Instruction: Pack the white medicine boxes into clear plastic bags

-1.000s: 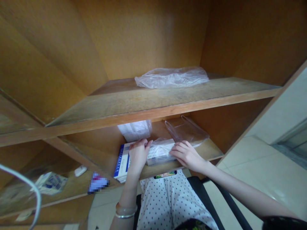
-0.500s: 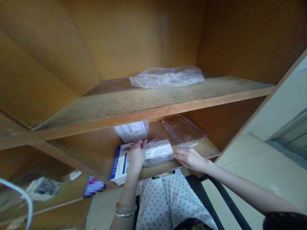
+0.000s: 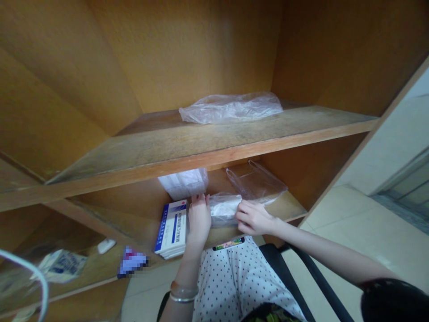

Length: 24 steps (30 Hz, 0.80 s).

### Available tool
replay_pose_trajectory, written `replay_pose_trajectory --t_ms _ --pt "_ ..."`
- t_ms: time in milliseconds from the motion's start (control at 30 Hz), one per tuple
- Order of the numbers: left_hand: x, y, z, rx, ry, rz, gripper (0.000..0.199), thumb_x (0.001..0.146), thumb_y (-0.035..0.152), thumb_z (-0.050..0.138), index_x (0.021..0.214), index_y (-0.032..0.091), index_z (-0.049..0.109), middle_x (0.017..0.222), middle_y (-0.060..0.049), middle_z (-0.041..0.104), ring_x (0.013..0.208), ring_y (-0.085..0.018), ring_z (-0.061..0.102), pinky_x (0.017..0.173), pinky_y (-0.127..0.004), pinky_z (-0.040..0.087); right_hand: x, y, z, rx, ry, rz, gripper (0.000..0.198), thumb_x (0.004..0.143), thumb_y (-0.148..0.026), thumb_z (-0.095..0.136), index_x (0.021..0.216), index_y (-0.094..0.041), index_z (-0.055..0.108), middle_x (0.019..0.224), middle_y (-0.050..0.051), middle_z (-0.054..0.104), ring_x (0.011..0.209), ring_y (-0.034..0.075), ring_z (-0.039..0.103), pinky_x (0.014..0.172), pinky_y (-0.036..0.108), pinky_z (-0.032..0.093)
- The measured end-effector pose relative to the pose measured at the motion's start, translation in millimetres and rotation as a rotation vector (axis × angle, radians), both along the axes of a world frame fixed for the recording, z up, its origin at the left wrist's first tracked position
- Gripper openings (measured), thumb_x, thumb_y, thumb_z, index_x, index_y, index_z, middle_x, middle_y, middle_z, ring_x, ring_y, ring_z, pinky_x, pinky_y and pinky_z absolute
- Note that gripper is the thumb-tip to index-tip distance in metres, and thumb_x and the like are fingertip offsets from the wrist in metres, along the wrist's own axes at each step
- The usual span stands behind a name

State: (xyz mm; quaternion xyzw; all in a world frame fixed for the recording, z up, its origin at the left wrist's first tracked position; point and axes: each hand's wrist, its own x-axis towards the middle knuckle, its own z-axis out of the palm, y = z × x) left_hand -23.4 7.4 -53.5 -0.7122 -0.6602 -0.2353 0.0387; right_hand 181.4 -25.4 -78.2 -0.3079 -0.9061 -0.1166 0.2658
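A white packet in clear plastic (image 3: 224, 208) lies on the lower shelf between my two hands. My left hand (image 3: 200, 217) is at its left end, with bent fingers closed on the plastic. At the right end, my right hand (image 3: 255, 218) has its fingers curled together over the wrap; the thumb is partly hidden. Just left of my left hand is a stack of white and blue books (image 3: 171, 230). Behind the hands stands another white plastic-wrapped packet (image 3: 184, 182). A clear plastic bag with loop handles (image 3: 256, 183) lies at the back right.
Overhead, the upper shelf board (image 3: 214, 141) carries a crumpled clear plastic bag (image 3: 231, 108). In the lower left compartment are a printed packet (image 3: 62, 266) and a white cable (image 3: 36, 273). A phone (image 3: 229, 244) is at the shelf's front edge, above my lap. A black chair (image 3: 311, 277) is below.
My left hand has shifted right, uncovering more of the top book. The packet has moved slightly right, and my right hand now reaches farther over its right end.
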Motion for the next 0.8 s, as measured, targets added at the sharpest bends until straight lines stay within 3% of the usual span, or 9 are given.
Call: replay_pose_trajectory --t_ms 167,233,300,400,500,600,700,800 --pt "15 26 -11.7 0.018 -0.163 -0.217 0.019 0.091 0.020 0.041 0.084 0.014 0.058 0.090 -0.010 0.061 0.084 -0.019 0.059 0.080 -0.031 0.046 2 2 -6 -0.062 0.016 0.084 0.020 0.084 -0.028 0.044 0.078 -0.017 0.060 0.074 0.004 0.051 0.069 0.015 0.044 0.063 0.027 0.035" --pt "20 33 -13.7 0.021 -0.215 -0.224 0.016 0.091 0.020 0.042 0.087 0.015 0.057 0.089 -0.009 0.062 0.082 -0.018 0.060 0.079 -0.031 0.047 9 0 -4 -0.083 0.073 0.059 0.030 0.084 -0.038 0.047 0.100 -0.017 0.062 0.090 0.008 0.056 0.081 0.017 0.049 0.071 0.029 0.039" --pt "24 32 -14.4 0.092 -0.244 -0.167 0.017 0.091 0.024 0.043 0.097 0.015 0.056 0.095 -0.010 0.062 0.086 -0.020 0.059 0.081 -0.035 0.046 16 -1 -1 -0.097 0.107 0.004 0.051 0.082 -0.048 0.050 0.122 -0.018 0.054 0.116 0.013 0.053 0.102 0.023 0.049 0.084 0.036 0.040" --pt "29 12 -19.8 0.235 -0.215 -0.127 0.026 0.090 0.029 0.045 0.111 0.016 0.054 0.112 -0.012 0.059 0.104 -0.025 0.055 0.091 -0.042 0.042 23 -3 -3 -0.133 0.043 -0.090 0.066 0.081 -0.056 0.050 0.136 -0.020 0.041 0.136 0.016 0.040 0.123 0.029 0.037 0.097 0.046 0.033" --pt "32 -21 -35.1 0.277 -0.162 -0.195 0.026 0.091 0.026 0.043 0.112 0.018 0.055 0.124 -0.012 0.054 0.119 -0.026 0.046 0.097 -0.043 0.037 21 -3 -14 -0.181 -0.045 -0.193 0.066 0.085 -0.053 0.046 0.139 -0.017 0.038 0.136 0.017 0.041 0.124 0.031 0.035 0.100 0.047 0.032" --pt "31 -48 -52.0 0.241 -0.098 -0.316 0.031 0.090 0.023 0.043 0.119 0.018 0.052 0.126 -0.011 0.054 0.122 -0.025 0.045 0.100 -0.042 0.035 9 -3 -26 -0.183 -0.072 -0.275 0.063 0.087 -0.052 0.044 0.139 -0.016 0.039 0.136 0.018 0.040 0.120 0.033 0.038 0.097 0.045 0.036" --pt "24 -56 -56.4 0.193 -0.078 -0.384 0.043 0.088 0.024 0.045 0.130 0.015 0.042 0.134 -0.012 0.048 0.126 -0.024 0.040 0.102 -0.041 0.033 -8 -4 -29 -0.172 -0.076 -0.356 0.061 0.087 -0.054 0.043 0.137 -0.018 0.041 0.134 0.018 0.042 0.112 0.033 0.042 0.091 0.045 0.040" --pt "14 -47 -48.2 0.135 -0.067 -0.393 0.044 0.087 0.022 0.045 0.130 0.015 0.042 0.134 -0.012 0.048 0.125 -0.024 0.041 0.103 -0.042 0.034 -27 -1 -24 -0.189 -0.070 -0.464 0.058 0.088 -0.054 0.041 0.135 -0.019 0.042 0.130 0.018 0.045 0.106 0.032 0.045 0.085 0.044 0.044"
